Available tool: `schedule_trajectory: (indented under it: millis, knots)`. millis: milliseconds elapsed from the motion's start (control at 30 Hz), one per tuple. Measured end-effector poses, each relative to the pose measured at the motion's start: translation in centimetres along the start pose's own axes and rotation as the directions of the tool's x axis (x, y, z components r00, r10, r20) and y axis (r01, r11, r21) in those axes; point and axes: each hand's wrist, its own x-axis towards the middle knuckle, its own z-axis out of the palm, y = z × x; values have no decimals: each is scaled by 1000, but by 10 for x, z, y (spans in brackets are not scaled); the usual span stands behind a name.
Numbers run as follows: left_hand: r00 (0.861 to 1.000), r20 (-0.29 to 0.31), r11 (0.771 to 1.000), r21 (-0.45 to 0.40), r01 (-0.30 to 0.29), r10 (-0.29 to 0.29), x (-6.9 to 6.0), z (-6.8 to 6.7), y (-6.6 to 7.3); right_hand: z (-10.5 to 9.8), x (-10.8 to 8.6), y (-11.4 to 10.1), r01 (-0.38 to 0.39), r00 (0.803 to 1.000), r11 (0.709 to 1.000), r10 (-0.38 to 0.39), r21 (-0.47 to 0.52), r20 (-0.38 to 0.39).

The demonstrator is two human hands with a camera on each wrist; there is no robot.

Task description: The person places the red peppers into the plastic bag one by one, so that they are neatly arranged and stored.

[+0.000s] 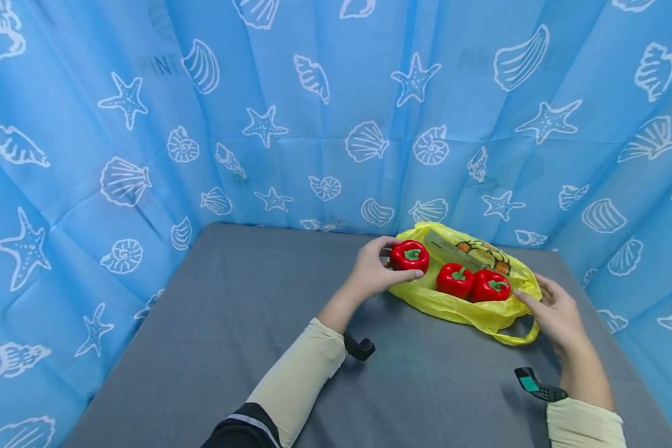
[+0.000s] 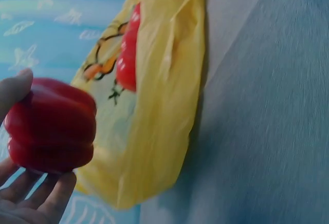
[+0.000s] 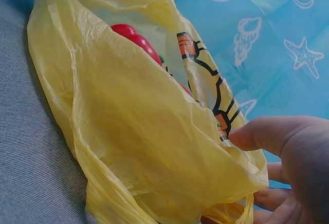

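Observation:
A red bell pepper [image 1: 409,256] with a green stem is gripped between the thumb and fingers of my left hand [image 1: 374,266], at the left end of a yellow plastic bag [image 1: 442,309]. Two more red bell peppers, one on the left [image 1: 454,280] and one on the right [image 1: 490,286], lie inside the bag's open mouth. My right hand [image 1: 557,313] pinches the bag's right edge, thumb on the near side. In the right wrist view the thumb presses on the yellow plastic [image 3: 128,106], with the other fingers partly behind it.
The bag lies on a grey cloth-covered table [image 1: 246,311], near its back right. Behind the table hangs a blue curtain [image 1: 325,112] with white shells and starfish. A loop handle [image 1: 518,340] of the bag droops toward the front.

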Motion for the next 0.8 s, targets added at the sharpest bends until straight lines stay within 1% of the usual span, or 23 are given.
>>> schedule_trajectory:
  millis: [100,167,333,400,600,800]
  knots:
    - [999,-25,997,61,-38,40,4,14,1,0,0,0,-5,1000,1000,5,-4,-6]
    - [998,-37,994,95,-49,53,5,22,1,0,0,0,-9,1000,1000,9,-7,-8]
    - [997,-60,990,137,-35,44,8,38,1,0,0,-1,-13,1000,1000,13,-5,-3]
    - [997,-65,989,143,-28,38,8,42,0,0,0,-2,-10,1000,1000,10,-1,-2]
    - [999,-54,983,184,1,9,10,51,-4,0,0,-2,-8,1000,1000,8,-6,-2]
    - [999,-38,980,198,-7,14,13,56,-6,0,-1,-1,-16,1000,1000,16,-8,-4]
